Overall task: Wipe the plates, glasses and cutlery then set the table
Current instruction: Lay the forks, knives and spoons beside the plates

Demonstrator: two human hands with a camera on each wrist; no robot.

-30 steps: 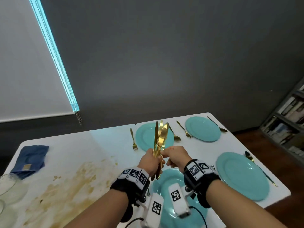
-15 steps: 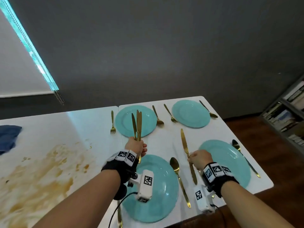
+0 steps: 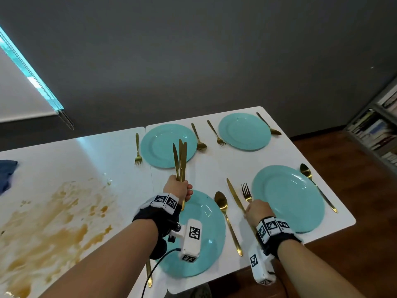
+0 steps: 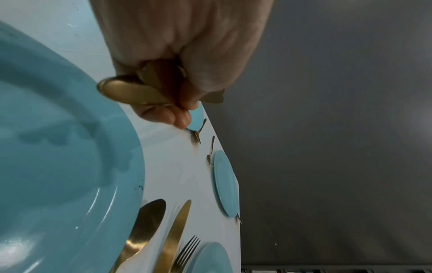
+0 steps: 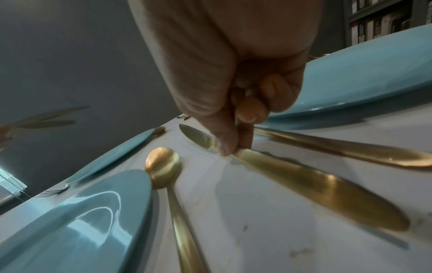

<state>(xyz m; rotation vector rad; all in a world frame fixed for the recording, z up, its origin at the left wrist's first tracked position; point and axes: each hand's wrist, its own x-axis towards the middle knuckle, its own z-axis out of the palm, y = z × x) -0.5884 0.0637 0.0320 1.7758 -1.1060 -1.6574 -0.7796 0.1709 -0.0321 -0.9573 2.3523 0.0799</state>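
Observation:
My left hand (image 3: 178, 189) grips a bunch of three gold knives (image 3: 180, 160) upright above the near teal plate (image 3: 206, 233); their handle ends (image 4: 131, 92) stick out below my fist (image 4: 177, 77). My right hand (image 3: 256, 211) pinches a gold knife (image 3: 234, 194) that lies on the white table (image 3: 210, 168) between a gold spoon (image 3: 225, 216) and a fork (image 3: 246, 191). In the right wrist view my fingers (image 5: 233, 140) hold the knife (image 5: 304, 181) at its middle, flat on the table, beside the spoon (image 5: 163, 166). The right teal plate (image 3: 287, 198) lies just beyond the fork.
Two more teal plates (image 3: 168, 145) (image 3: 245, 131) with gold forks and spoons stand at the far side. A large brown stain (image 3: 49, 229) covers the left table. A blue cloth (image 3: 6, 175) lies at the far left. A bookshelf (image 3: 378, 130) stands right.
My right hand drew one knife from the bunch, moved right and down, and now has it lying on the table left of the fork. My left hand stays up with the other knives.

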